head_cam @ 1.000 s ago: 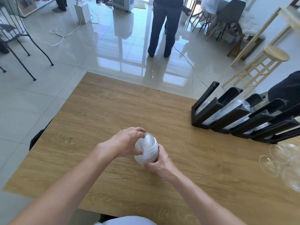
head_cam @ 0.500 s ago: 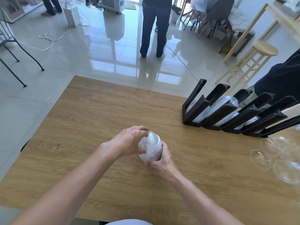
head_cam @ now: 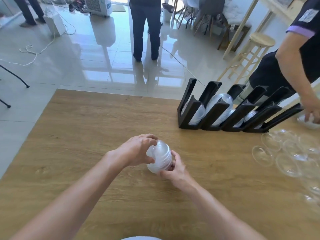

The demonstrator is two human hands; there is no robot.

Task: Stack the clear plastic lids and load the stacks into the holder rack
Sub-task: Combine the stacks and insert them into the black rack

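Observation:
A stack of clear dome lids [head_cam: 160, 159] stands on the wooden table [head_cam: 86, 129] near its middle, held between both hands. My left hand [head_cam: 138, 150] grips the stack's top and left side. Around its lower right side curls my right hand [head_cam: 174, 168]. The black holder rack [head_cam: 225, 108] stands at the table's far right, with stacks of lids in its slots. Several loose clear lids [head_cam: 285, 153] lie spread on the table to the right.
Another person's arm and hand [head_cam: 311, 111] reach down to lids at the right end of the rack. A standing person [head_cam: 147, 28] is on the tiled floor beyond the table. A wooden stool [head_cam: 259, 42] stands at the back right.
Both hands have kept their hold on the lid stack. The view has swung right, bringing another person's arm into sight by the rack.

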